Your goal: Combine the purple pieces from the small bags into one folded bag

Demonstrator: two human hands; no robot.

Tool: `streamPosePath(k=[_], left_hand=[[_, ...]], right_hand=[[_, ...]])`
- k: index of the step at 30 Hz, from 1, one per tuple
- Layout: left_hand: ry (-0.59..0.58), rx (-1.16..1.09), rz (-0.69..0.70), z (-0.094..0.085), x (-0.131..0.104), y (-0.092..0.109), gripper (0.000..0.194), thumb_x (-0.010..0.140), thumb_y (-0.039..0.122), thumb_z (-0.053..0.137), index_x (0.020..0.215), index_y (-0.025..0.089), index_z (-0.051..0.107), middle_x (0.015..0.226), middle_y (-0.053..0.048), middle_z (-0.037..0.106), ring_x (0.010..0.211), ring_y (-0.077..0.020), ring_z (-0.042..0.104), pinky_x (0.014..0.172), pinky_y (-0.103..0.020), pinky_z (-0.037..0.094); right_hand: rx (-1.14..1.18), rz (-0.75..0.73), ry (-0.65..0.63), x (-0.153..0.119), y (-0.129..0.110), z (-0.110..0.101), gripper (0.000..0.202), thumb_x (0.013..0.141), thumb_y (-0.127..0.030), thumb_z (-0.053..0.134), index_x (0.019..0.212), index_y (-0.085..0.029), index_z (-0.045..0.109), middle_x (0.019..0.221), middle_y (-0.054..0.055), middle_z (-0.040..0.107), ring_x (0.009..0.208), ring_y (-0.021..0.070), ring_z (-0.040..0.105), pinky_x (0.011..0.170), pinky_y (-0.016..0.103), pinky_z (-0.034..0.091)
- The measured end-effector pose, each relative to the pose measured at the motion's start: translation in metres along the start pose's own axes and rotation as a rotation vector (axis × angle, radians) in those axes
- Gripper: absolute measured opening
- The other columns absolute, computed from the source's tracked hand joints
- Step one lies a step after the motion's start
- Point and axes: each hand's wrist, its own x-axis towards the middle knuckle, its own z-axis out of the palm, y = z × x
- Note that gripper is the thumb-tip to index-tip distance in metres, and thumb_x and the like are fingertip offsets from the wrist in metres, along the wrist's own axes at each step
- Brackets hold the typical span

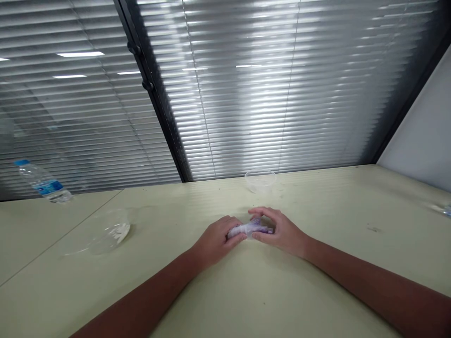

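Observation:
A small bundle in clear plastic, white with purple parts, lies crosswise between my two hands just above or on the table. My left hand is closed around its left end, thumb along the near side. At its right end, my right hand curves around it with the thumb on the near side and the fingers arched over the far side. The palms hide both ends, and what exactly the bundle is cannot be made out.
A round clear plastic bowl stands behind my hands near the blinds. Crumpled or shaped clear plastic rests to the left on the table. A water bottle with a blue cap stands far left.

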Motion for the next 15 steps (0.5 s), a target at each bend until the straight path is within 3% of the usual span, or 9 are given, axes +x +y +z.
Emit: streamPosePath(k=[3, 5, 10, 15], left_hand=[[-0.003, 0.0, 0.004, 0.0005, -0.0006, -0.002, 0.025, 0.1, 0.045, 0.057, 0.095, 0.021, 0.066, 0.09, 0.0, 0.064, 0.085, -0.0173, 0.057, 0.072, -0.028, 0.038], [0.003, 0.001, -0.024, 0.0011, -0.0008, -0.0029, 0.026, 0.098, 0.046, 0.06, 0.097, 0.021, 0.067, 0.09, -0.001, 0.064, 0.084, -0.0173, 0.058, 0.07, -0.028, 0.039], [0.099, -0.148, -0.143, 0.0002, -0.0019, -0.0019, 0.028, 0.097, 0.041, 0.059, 0.121, 0.028, 0.061, 0.107, 0.0, 0.064, 0.079, -0.014, 0.058, 0.067, -0.025, 0.042], [0.186, -0.195, -0.255, -0.0016, -0.0027, 0.0004, 0.016, 0.096, 0.036, 0.058, 0.106, 0.025, 0.062, 0.097, 0.002, 0.066, 0.066, -0.0109, 0.053, 0.061, -0.024, 0.04]], right_hand=[[-0.037, -0.054, -0.026, 0.0017, -0.0019, 0.0005, 0.015, 0.085, -0.035, 0.074, 0.091, -0.022, 0.074, 0.086, 0.001, 0.067, 0.083, 0.0178, 0.061, 0.08, 0.031, 0.044], [-0.057, -0.057, 0.001, 0.0025, -0.003, 0.001, 0.016, 0.086, -0.033, 0.072, 0.08, -0.019, 0.07, 0.076, -0.001, 0.064, 0.075, 0.0157, 0.058, 0.076, 0.03, 0.041], [-0.039, 0.04, 0.125, 0.0032, -0.0025, 0.0001, 0.012, 0.086, -0.031, 0.069, 0.083, -0.02, 0.07, 0.08, -0.001, 0.067, 0.078, 0.0164, 0.059, 0.073, 0.028, 0.041], [-0.018, 0.1, 0.158, 0.0036, -0.0016, -0.0014, 0.014, 0.086, -0.034, 0.068, 0.087, -0.021, 0.072, 0.083, 0.0, 0.068, 0.078, 0.0168, 0.059, 0.07, 0.027, 0.042]])
